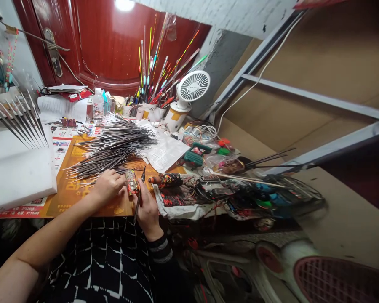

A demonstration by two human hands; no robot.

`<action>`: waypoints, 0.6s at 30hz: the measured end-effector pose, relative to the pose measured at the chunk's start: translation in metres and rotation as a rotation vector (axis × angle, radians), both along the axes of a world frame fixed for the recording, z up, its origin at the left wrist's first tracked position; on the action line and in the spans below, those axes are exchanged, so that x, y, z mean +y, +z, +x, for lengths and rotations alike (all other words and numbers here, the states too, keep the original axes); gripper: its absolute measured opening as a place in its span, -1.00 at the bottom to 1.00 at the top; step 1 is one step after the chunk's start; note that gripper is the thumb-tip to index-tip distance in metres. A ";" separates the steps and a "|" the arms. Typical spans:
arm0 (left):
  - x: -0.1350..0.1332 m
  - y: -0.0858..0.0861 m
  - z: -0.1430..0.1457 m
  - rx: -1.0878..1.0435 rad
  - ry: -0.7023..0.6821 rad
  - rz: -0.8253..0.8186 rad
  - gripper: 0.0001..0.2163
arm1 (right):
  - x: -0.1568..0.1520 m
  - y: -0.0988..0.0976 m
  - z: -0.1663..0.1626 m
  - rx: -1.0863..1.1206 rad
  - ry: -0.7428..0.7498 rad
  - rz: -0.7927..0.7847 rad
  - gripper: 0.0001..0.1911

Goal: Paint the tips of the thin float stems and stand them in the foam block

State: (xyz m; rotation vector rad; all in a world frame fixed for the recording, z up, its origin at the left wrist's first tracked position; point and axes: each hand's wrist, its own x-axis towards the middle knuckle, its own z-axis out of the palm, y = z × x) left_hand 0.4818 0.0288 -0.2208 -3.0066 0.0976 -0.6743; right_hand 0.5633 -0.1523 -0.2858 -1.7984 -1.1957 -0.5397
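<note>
Red door (113,46) fills the background way beyond both hands, and the worktable under them has a see-through orange sheet (61,191) on it. Right hand (148,208) is closed around a slim dark stick (137,206), which slants down across the palm side, with a black pointed piece (143,174) poking up past the fingertips (can't tell if it's all one thing). Left hand (109,185) has its fingers bunched up right by a paint-splattered little block (132,182) sitting between the two hands; honestly can't tell if it's pinching anything. Just past the left hand there's a big messy pile of gray, white-tipped sticks (120,141), with a printed paper sheet (169,149) at its right edge. Off to the left of that hand, more sticks (28,126) stand in a white foam slab (17,172). Right next to the right hand, a paint-smeared cylinder (166,180) lies on a grubby towel (173,211). Farther out past that hand, a white fan (194,86) stands by some bright, thin fishing floats (151,69).
</note>
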 end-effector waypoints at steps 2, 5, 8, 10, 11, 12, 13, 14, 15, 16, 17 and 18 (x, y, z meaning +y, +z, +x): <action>0.007 0.000 -0.013 -0.053 0.011 -0.008 -0.84 | 0.000 0.001 0.000 -0.005 -0.014 0.006 -0.31; 0.023 0.000 -0.042 -0.129 0.036 -0.028 -0.81 | 0.001 0.002 0.000 -0.007 -0.029 0.004 -0.29; 0.042 0.002 -0.071 -0.185 0.066 -0.065 -0.80 | 0.002 0.001 0.000 -0.017 -0.063 0.013 -0.28; 0.052 0.002 -0.086 -0.212 0.071 -0.081 -0.80 | 0.003 0.001 0.000 -0.013 -0.085 0.016 -0.29; 0.056 0.001 -0.091 -0.222 0.068 -0.087 -0.80 | 0.003 0.001 0.000 -0.007 -0.093 0.016 -0.30; 0.059 0.000 -0.096 -0.227 0.068 -0.094 -0.81 | 0.003 0.001 0.000 0.002 -0.098 0.015 -0.31; 0.060 -0.001 -0.098 -0.229 0.073 -0.103 -0.82 | 0.003 0.001 0.000 0.009 -0.100 0.014 -0.32; 0.061 -0.003 -0.100 -0.232 0.082 -0.116 -0.82 | 0.003 0.001 0.000 0.016 -0.099 0.014 -0.33; 0.061 -0.005 -0.100 -0.234 0.100 -0.131 -0.82 | 0.002 0.001 0.000 0.020 -0.097 0.014 -0.34; 0.060 -0.006 -0.099 -0.236 0.121 -0.149 -0.81 | 0.002 0.002 -0.001 0.021 -0.094 0.013 -0.34; 0.058 -0.008 -0.098 -0.237 0.140 -0.166 -0.80 | 0.001 0.001 -0.001 0.020 -0.093 0.012 -0.34; 0.056 -0.009 -0.096 -0.240 0.152 -0.182 -0.79 | 0.001 0.001 -0.001 0.019 -0.097 0.013 -0.35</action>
